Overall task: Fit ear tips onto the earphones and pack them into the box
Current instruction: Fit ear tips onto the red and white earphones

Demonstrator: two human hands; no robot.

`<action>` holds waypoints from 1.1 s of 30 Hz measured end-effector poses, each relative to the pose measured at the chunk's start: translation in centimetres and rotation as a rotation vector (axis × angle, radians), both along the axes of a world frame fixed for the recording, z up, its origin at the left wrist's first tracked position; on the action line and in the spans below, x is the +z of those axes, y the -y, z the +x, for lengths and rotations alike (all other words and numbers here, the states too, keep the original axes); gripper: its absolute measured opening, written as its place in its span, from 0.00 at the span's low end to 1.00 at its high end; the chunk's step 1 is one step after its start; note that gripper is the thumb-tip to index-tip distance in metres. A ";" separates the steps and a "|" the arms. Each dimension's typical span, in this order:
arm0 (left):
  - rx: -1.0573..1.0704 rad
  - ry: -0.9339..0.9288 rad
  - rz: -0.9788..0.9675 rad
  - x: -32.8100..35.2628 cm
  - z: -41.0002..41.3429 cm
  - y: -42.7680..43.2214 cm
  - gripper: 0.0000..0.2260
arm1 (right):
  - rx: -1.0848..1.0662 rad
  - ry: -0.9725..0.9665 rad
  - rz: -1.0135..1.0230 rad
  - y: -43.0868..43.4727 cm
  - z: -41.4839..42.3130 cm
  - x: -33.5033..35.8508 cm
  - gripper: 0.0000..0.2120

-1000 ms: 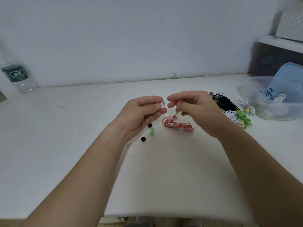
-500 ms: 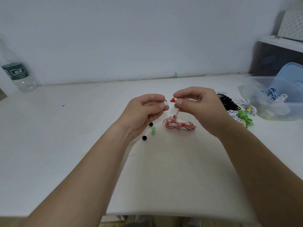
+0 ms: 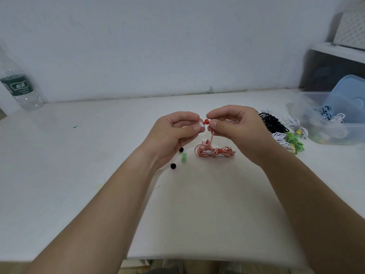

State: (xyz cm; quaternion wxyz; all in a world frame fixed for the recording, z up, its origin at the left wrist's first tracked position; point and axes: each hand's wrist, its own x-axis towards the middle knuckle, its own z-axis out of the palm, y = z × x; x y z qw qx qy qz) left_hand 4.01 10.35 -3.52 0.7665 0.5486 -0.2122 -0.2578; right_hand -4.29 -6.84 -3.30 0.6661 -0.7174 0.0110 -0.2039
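Observation:
Above the white table, my right hand (image 3: pixel 233 128) pinches a red earbud (image 3: pixel 206 121) whose cable drops to a coiled red-and-white earphone bundle (image 3: pixel 214 151). My left hand (image 3: pixel 173 133) pinches a small white ear tip (image 3: pixel 201 124) that touches the earbud's nozzle. Two black ear tips (image 3: pixel 173 166) and two green ear tips (image 3: pixel 184 157) lie on the table below my left hand. At the right stands the clear plastic box (image 3: pixel 333 133), holding several coiled earphones.
A heap of black, white and green earphones (image 3: pixel 280 131) lies between my right hand and the box. A blue lid (image 3: pixel 349 91) leans in the box. A water bottle (image 3: pixel 19 89) stands at the far left by the wall. A white shelf (image 3: pixel 339 50) is at the right.
My hands have come together. The white ear tip now touches the red earbud, where a small gap showed before. The earbud stands out further from my right fingers.

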 end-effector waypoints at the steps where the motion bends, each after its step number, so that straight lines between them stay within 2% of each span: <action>1: 0.000 0.004 0.003 0.0 0.0 0.0 0.09 | 0.001 -0.002 -0.004 0.0 0.0 0.0 0.07; 27: -0.018 0.031 0.017 0.0 -0.3 0.0 0.07 | 0.064 -0.047 0.016 -0.1 -0.1 -0.1 0.08; 33: -0.003 0.026 0.012 -0.1 -0.4 0.1 0.07 | 0.016 -0.036 -0.011 -0.4 -0.1 -0.3 0.07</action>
